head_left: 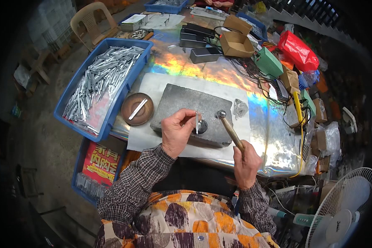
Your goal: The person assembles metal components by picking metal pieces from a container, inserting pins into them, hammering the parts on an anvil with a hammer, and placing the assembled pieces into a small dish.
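Observation:
Between the thumb and fingers of my left hand (177, 130) is a thin silver metal rod (196, 123), upright over a grey block (180, 101). Beside the rod, a small dark round piece (202, 127) rests on the block. My right hand (248, 165) is closed round the handle of a hammer (232, 133). Its head is over the block's right part, apart from the rod. To the left of the block stands a round brown bowl (148, 116) with a few silver rods (137, 109) in it.
A blue bin (110, 118) heaped with silver rods stands at the left. White sheeting (149, 142) lies under the block. Black boxes (204, 55), an open cardboard box (237, 44), cables and a red bag (297, 50) crowd the far right. A fan (339, 219) stands at the lower right.

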`<control>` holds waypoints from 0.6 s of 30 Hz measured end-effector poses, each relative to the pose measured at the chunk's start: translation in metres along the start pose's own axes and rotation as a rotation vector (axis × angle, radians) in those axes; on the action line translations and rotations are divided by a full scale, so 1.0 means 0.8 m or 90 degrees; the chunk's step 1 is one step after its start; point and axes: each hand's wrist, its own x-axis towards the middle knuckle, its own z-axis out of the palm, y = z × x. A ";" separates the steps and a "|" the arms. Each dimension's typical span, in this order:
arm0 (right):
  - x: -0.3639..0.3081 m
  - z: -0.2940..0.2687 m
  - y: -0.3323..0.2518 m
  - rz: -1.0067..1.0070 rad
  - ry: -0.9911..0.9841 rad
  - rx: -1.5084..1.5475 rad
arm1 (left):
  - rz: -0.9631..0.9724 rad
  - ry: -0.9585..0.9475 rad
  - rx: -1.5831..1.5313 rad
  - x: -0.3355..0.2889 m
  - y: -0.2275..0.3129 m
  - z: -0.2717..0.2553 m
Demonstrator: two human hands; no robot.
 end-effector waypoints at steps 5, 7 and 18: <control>0.008 0.037 0.017 -0.017 0.038 -0.082 | -0.068 -0.016 -0.153 -0.003 0.018 -0.011; 0.009 0.050 0.020 0.002 0.039 -0.133 | -0.133 0.008 -0.176 -0.007 0.022 -0.020; 0.000 0.070 0.021 -0.003 0.030 -0.152 | -0.117 0.030 -0.134 -0.038 0.016 -0.051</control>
